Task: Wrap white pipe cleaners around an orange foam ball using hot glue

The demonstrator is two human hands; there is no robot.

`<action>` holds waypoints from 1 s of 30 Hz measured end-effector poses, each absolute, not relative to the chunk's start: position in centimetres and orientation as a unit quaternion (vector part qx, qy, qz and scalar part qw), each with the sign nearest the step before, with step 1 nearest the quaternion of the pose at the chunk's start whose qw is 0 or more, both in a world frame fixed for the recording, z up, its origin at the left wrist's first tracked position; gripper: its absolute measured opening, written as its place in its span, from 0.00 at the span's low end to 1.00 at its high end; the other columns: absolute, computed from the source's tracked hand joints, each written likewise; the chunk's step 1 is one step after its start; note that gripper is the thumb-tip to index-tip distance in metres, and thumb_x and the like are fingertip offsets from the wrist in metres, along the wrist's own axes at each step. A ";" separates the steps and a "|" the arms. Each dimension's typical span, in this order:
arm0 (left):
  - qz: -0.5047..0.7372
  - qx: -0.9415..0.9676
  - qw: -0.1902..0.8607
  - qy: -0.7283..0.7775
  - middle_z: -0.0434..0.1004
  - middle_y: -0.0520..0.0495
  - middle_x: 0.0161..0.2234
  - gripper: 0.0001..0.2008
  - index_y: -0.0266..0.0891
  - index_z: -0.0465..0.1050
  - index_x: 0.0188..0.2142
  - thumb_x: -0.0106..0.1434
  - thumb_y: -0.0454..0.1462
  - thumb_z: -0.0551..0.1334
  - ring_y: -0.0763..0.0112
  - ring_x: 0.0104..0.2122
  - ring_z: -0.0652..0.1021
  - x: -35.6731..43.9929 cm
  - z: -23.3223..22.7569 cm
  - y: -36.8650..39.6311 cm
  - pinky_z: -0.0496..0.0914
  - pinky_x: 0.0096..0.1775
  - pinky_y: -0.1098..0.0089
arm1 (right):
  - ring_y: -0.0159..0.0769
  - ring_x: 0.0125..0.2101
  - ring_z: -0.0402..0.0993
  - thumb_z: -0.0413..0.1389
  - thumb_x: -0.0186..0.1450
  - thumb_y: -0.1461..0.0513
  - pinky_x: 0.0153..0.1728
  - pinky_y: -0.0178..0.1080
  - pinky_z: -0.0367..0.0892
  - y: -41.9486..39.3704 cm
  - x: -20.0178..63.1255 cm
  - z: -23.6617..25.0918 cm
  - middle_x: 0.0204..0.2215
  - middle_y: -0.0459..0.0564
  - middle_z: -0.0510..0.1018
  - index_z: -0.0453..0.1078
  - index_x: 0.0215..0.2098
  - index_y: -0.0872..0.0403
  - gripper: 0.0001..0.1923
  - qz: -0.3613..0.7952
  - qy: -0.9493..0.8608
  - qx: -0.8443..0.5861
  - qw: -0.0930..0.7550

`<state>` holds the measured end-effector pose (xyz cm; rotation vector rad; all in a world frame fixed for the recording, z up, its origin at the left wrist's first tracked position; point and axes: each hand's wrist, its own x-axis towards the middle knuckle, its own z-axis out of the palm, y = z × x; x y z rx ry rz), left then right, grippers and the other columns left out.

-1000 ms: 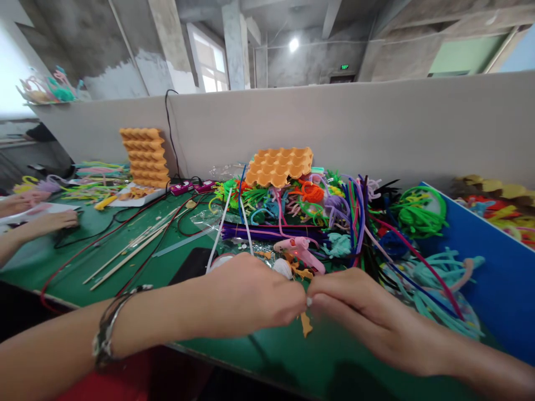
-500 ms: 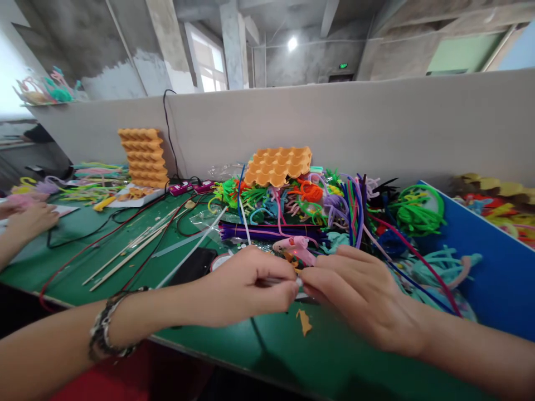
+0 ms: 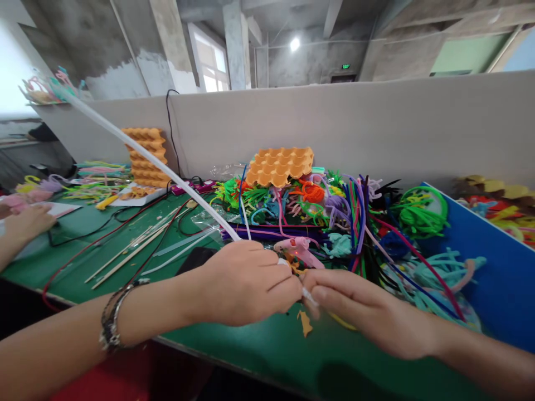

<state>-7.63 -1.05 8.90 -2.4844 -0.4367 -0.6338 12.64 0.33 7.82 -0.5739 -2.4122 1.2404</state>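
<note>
Gripping white stem [image 3: 154, 161]: left hand [image 3: 246, 284] clenched round it, right hand [image 3: 355, 306] pinching its tip, just before pink glue gun [image 3: 298, 248].

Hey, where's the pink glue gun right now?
The pink glue gun lies on the green table, centre of the head view, just beyond the left hand, at the near edge of the pipe cleaner pile.

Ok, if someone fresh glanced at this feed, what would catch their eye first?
Probably the long white pipe cleaner arcing up and left from the left hand, whose fingertips meet the right hand at its near end, low in the middle. Behind them a bright heap of coloured pipe cleaners covers the green table, with an orange egg tray on top.
</note>
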 end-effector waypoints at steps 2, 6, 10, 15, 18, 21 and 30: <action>-0.236 -0.942 0.107 -0.212 0.61 0.57 0.15 0.16 0.37 0.62 0.19 0.63 0.31 0.49 0.78 0.17 0.60 -7.6 8.8 -1.1 0.53 0.22 0.74 | 0.28 0.30 0.67 0.37 0.69 0.63 0.33 0.30 0.63 0.0 12.9 8.2 0.29 0.47 0.71 0.64 0.34 0.55 0.15 0.267 -0.926 -0.168 0.207; -0.152 -0.908 -0.236 -0.312 0.49 0.59 0.16 0.17 0.36 0.57 0.18 0.64 0.35 0.50 0.82 0.17 0.56 -7.5 9.3 -1.1 0.52 0.20 0.79 | 0.28 0.20 0.62 0.36 0.69 0.66 0.22 0.32 0.57 -0.2 13.1 8.6 0.19 0.45 0.69 0.67 0.29 0.55 0.20 -0.049 -0.958 -0.139 0.246; -0.147 -0.908 -0.208 -0.333 0.50 0.58 0.16 0.18 0.36 0.58 0.18 0.64 0.36 0.51 0.83 0.17 0.57 -7.1 9.8 -1.5 0.51 0.20 0.78 | 0.27 0.19 0.57 0.40 0.68 0.65 0.21 0.33 0.52 0.0 12.8 8.2 0.17 0.43 0.67 0.64 0.24 0.54 0.19 -0.102 -0.938 -0.121 0.310; -0.219 -0.921 0.232 -0.226 0.63 0.55 0.15 0.16 0.37 0.65 0.21 0.64 0.31 0.49 0.76 0.17 0.64 -7.0 9.2 -2.3 0.53 0.21 0.72 | 0.24 0.18 0.53 0.41 0.68 0.60 0.18 0.29 0.52 0.1 12.1 7.0 0.16 0.40 0.58 0.57 0.20 0.54 0.18 0.374 -0.861 -0.228 0.259; -0.196 -0.888 0.387 -0.151 0.68 0.53 0.18 0.10 0.35 0.69 0.28 0.63 0.31 0.52 0.75 0.18 0.66 -7.2 8.5 -2.2 0.54 0.21 0.71 | 0.24 0.16 0.49 0.39 0.67 0.54 0.17 0.30 0.51 0.4 11.5 5.9 0.15 0.39 0.51 0.50 0.18 0.53 0.21 0.597 -0.724 -0.250 0.239; -0.230 -0.900 0.320 -0.186 0.67 0.55 0.16 0.13 0.37 0.67 0.24 0.63 0.31 0.51 0.75 0.17 0.66 -7.4 7.9 -2.0 0.55 0.21 0.71 | 0.24 0.17 0.53 0.42 0.67 0.56 0.19 0.30 0.53 0.7 11.5 5.4 0.17 0.39 0.57 0.58 0.22 0.54 0.18 0.478 -0.800 -0.257 0.256; -0.136 -0.951 -0.114 -0.254 0.64 0.59 0.17 0.15 0.37 0.62 0.22 0.66 0.34 0.50 0.83 0.18 0.63 -7.5 9.4 -3.8 0.59 0.23 0.82 | 0.28 0.17 0.59 0.39 0.68 0.66 0.20 0.34 0.54 -0.7 13.2 8.1 0.16 0.42 0.68 0.65 0.33 0.55 0.14 -0.120 -0.940 -0.072 0.310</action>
